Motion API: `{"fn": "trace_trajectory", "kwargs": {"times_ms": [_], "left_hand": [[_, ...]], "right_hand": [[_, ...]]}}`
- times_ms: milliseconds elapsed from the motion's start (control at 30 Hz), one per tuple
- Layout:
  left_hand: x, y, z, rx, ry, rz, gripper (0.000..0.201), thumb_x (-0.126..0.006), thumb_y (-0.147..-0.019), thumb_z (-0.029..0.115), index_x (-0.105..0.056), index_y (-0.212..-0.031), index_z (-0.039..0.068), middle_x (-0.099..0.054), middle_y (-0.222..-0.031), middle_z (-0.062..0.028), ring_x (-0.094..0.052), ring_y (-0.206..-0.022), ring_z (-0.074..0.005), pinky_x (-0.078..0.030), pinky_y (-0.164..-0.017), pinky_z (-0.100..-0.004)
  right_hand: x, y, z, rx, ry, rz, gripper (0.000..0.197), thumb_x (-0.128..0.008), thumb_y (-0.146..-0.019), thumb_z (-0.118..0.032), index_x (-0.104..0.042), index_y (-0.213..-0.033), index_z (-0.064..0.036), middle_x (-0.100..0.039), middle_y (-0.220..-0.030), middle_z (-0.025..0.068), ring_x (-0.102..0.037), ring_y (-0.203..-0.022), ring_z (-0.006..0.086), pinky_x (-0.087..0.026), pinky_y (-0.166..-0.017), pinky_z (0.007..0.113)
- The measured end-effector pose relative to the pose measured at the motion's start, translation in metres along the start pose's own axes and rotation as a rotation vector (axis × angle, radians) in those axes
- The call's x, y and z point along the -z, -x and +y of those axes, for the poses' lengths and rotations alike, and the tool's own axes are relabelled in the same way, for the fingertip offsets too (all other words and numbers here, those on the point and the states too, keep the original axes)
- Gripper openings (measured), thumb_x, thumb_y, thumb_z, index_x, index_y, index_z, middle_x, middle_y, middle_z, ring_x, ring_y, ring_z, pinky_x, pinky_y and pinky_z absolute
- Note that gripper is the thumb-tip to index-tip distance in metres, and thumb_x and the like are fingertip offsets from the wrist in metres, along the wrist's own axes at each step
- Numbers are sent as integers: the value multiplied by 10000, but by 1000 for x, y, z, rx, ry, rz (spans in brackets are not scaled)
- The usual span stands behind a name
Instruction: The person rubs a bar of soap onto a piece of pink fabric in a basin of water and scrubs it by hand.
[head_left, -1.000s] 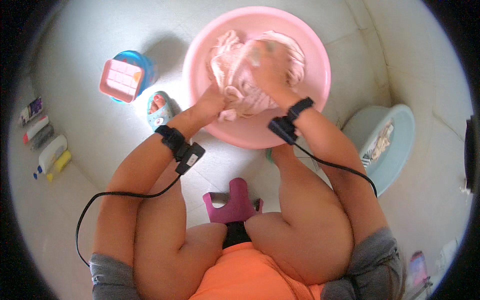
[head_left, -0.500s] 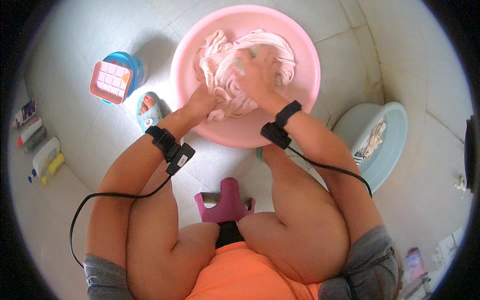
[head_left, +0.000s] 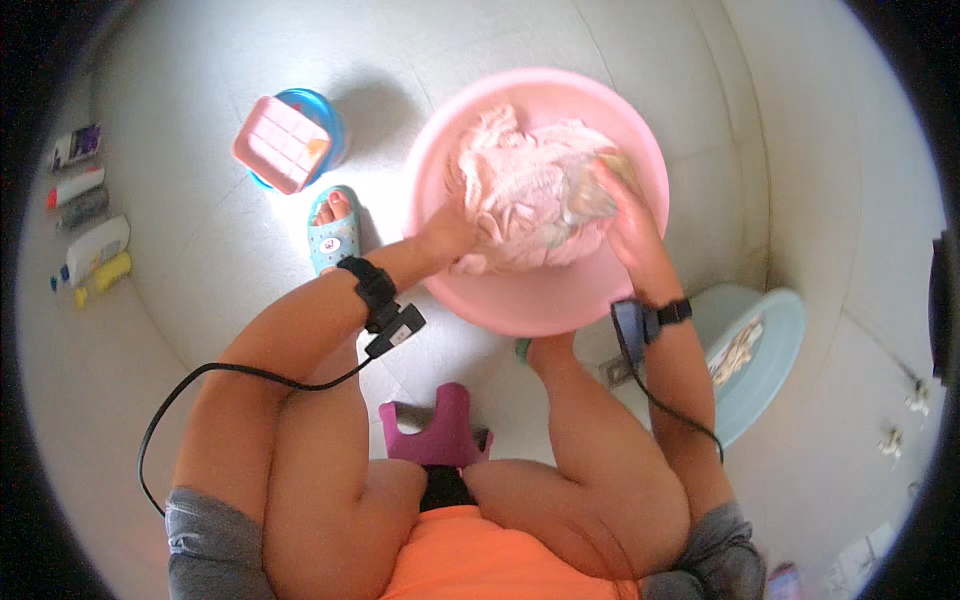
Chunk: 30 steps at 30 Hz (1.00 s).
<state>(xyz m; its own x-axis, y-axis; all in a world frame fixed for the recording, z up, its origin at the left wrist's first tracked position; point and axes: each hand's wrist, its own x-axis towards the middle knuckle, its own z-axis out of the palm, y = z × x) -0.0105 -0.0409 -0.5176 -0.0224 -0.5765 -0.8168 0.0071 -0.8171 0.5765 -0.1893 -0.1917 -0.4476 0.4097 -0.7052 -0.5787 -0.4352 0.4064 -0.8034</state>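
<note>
A pale pink textured cloth [head_left: 525, 185] lies bunched up in a round pink basin [head_left: 530, 318]. At the basin's left side, my left hand [head_left: 447, 236] grips the near left edge of the cloth, its fingertips partly hidden in the folds. My right hand [head_left: 632, 228] is over the right part of the cloth, fingers curled around a pale greenish piece [head_left: 590, 196] that looks like a bar of soap. Motion smears that piece, so its exact shape cannot be made out.
Left of the basin stands a blue bucket [head_left: 340, 125] with a pink soap tray [head_left: 283, 145] on top. A light blue basin [head_left: 775, 370] holding clothes leans by the right wall. Bottles [head_left: 98, 250] line the left wall. A magenta stool [head_left: 440, 425] is beneath me.
My right hand has moved right and nearer across the cloth, from its middle to its right side. My left hand stays on the cloth's left edge. The whole view has shifted.
</note>
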Motion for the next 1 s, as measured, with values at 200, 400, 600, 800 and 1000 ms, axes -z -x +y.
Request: {"fn": "trace_trajectory", "kwargs": {"times_ms": [200,400,600,800,1000], "left_hand": [[-23,-54,-58,-316,-6,177,863,-648,-803,178,-130,-1472,3,-525,-1162,-271,-534,-1087,-324,-483,-882,-403],[-19,-38,-25,-178,-78,37,907,-612,-830,231,-39,-1495,0,-308,-1403,-372,-365,-1315,-436,-377,-1046,-450],[-10,-22,-32,-227,-27,95,901,-610,-825,209,-44,-1494,1,-319,-1387,-387,-386,-1297,-459,-365,-1056,-457],[-15,-23,-34,-271,71,63,898,-607,-821,196,-44,-1493,0,-347,-1363,-391,-394,-1291,-460,-360,-1058,-459],[-18,-22,-29,-282,120,60,896,-603,-816,182,-44,-1492,0,-375,-1339,-395,-401,-1285,-461,-356,-1061,-461]], "right_hand": [[-35,-3,-66,108,-509,-237,388,-446,-1016,-305,-490,-1278,-21,-532,-1270,91,-541,-1164,214,-473,-973,373],[-141,-1,-172,-50,-550,-634,434,-609,-938,-272,-458,-1286,-62,-574,-1159,81,-574,-1075,216,-488,-928,374],[-285,-24,-176,381,606,-737,533,-763,-776,-248,-492,-1208,-94,-530,-1155,151,-556,-1064,247,-479,-878,376],[-353,-20,-153,581,1218,-534,590,-747,-740,-351,-506,-1246,-165,-471,-1179,253,-551,-1050,395,-465,-898,414],[-356,-20,-125,810,1272,-454,611,-659,-850,-301,-419,-1383,-121,-393,-1312,299,-456,-1173,433,-394,-994,446]]}}
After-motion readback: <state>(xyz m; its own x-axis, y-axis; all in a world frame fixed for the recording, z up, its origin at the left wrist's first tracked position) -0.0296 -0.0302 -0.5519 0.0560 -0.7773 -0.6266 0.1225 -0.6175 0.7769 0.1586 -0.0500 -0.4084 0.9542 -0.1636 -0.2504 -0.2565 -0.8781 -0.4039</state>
